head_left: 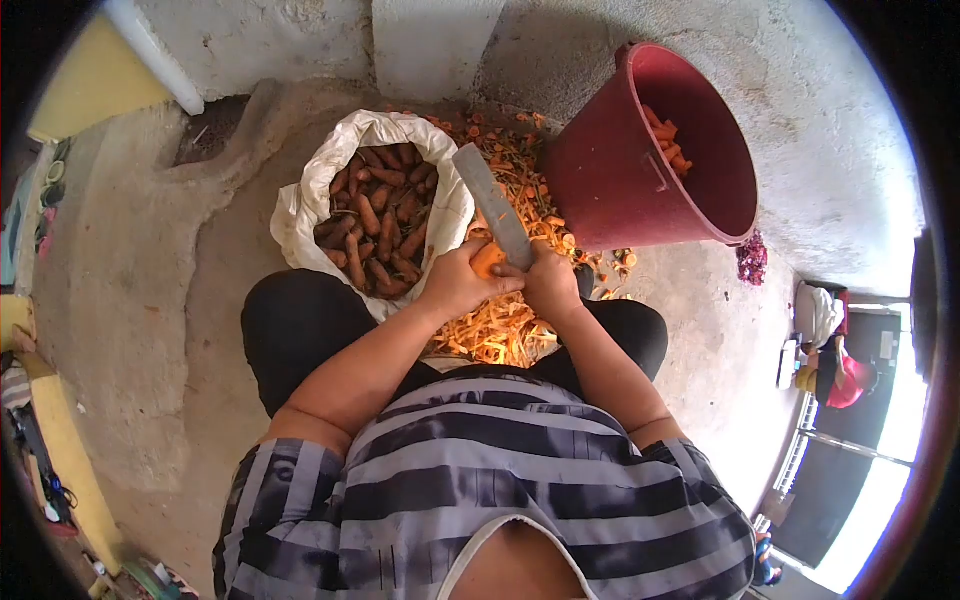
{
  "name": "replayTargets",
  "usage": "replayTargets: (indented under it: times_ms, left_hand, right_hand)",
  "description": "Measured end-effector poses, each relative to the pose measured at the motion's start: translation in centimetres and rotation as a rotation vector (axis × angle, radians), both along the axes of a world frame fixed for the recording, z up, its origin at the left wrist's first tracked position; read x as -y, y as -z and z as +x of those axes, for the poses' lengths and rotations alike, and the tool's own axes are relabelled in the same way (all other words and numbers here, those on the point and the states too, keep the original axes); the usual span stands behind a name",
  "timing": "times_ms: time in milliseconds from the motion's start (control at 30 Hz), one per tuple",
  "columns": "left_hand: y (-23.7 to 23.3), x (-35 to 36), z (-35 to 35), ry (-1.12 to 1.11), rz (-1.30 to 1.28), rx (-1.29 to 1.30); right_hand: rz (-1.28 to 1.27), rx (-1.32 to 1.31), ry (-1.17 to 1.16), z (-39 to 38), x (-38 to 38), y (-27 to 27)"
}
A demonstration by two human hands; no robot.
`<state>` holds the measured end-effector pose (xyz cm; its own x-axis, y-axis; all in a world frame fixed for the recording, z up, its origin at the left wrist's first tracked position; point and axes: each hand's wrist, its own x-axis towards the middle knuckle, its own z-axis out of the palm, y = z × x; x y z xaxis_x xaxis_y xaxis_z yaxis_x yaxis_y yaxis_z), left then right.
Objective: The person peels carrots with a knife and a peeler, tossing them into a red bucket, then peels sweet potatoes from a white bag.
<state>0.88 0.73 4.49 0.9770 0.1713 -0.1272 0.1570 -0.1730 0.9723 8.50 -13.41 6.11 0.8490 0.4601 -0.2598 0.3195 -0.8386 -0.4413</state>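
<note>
In the middle of the head view my left hand (456, 284) is closed around an orange carrot (488, 260), which shows only in part between the fingers. My right hand (551, 285) grips a large knife (492, 203) with a broad grey blade. The blade points up and to the left, right beside the carrot, and my fist covers the handle. Beneath both hands, between my knees, lies a heap of orange peelings (492, 337). More peelings and cut carrot tops (525, 180) are scattered beyond the knife.
An open white sack (303, 200) full of unpeeled carrots (372, 213) stands ahead on the left. To the right leans a big red bucket (600, 165) with peeled carrots (668, 138) inside. A rough wall (830, 130) rises behind it. A person in red (848, 380) is far off at right.
</note>
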Motion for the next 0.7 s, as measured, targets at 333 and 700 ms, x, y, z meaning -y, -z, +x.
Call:
replayTargets:
  times_ms: [333,700]
  left_hand:
    - [1.1,0.5,-0.2,0.006,0.058,-0.106]
    - [4.3,1.3,0.4,-0.055,-0.536,-0.211]
  right_hand:
    - [0.149,-0.299,0.056,0.4,0.4,1.7]
    - [0.511,-0.39,0.167,0.2,1.2,4.6]
